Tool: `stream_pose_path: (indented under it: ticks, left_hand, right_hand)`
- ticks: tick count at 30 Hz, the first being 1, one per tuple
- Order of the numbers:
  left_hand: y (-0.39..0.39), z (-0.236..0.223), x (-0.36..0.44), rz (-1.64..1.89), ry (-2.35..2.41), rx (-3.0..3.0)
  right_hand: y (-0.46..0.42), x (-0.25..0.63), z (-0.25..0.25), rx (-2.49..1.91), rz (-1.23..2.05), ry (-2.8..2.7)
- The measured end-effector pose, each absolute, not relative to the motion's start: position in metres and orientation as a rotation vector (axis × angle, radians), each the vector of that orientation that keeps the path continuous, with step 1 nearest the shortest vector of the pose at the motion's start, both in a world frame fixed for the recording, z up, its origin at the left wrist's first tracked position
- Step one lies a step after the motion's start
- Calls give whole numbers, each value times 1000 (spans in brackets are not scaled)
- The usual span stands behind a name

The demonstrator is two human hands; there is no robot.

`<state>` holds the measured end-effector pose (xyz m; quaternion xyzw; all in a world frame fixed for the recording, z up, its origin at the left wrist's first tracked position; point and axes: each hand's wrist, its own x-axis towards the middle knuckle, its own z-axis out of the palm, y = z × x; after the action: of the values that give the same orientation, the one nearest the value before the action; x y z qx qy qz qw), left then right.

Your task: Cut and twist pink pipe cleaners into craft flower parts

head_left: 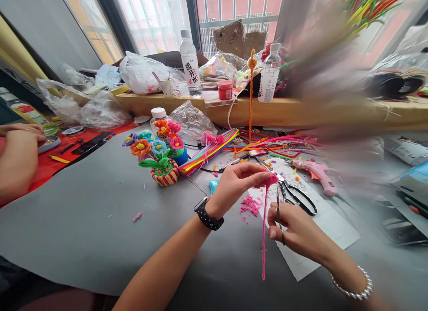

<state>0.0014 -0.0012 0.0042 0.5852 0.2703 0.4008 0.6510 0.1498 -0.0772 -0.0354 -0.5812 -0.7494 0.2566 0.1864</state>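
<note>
Pinched in my left hand (239, 179) is a pink pipe cleaner flower (271, 179), its long stem hanging straight down. My right hand (297, 228) grips small metal scissors (278, 213), blades pointing up, close beside the stem and below the flower. Behind the hands lie large black-handled scissors (299, 197) on a white sheet of paper (321, 239). Pink fuzzy clippings (250, 205) are scattered on the grey table just under the left hand.
Pipe cleaner flowers in a striped pot (165, 173) stand left of my hands, beside a bundle of colourful pipe cleaners (210, 153). A pink glue gun (317, 175) lies at the right. Another person's arm (18, 159) rests at the far left. A blurred shape (331, 70) covers the upper right.
</note>
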Motion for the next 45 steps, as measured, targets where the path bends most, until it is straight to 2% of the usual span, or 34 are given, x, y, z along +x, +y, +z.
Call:
stream_pose_path:
  ticks: [5, 8, 18, 35, 45]
  left_hand:
    - [-3, -1, 3, 936, 551, 1397]
    - [-4, -4, 4, 937, 564, 1459]
    - [-2, -5, 4, 952, 588, 1604]
    - [-3, -7, 4, 972, 631, 1452]
    - [-2, -5, 5, 983, 639, 1430]
  right_hand:
    - [-80, 150, -33, -1478, 1177, -1968]
    - [-80, 150, -34, -1457, 1280, -1968]
    - [-80, 149, -39, -1511, 1266, -1990]
    - [-76, 149, -43, -1622, 1083, -2091]
    - [-75, 144, -39, -1590, 1139, -2047]
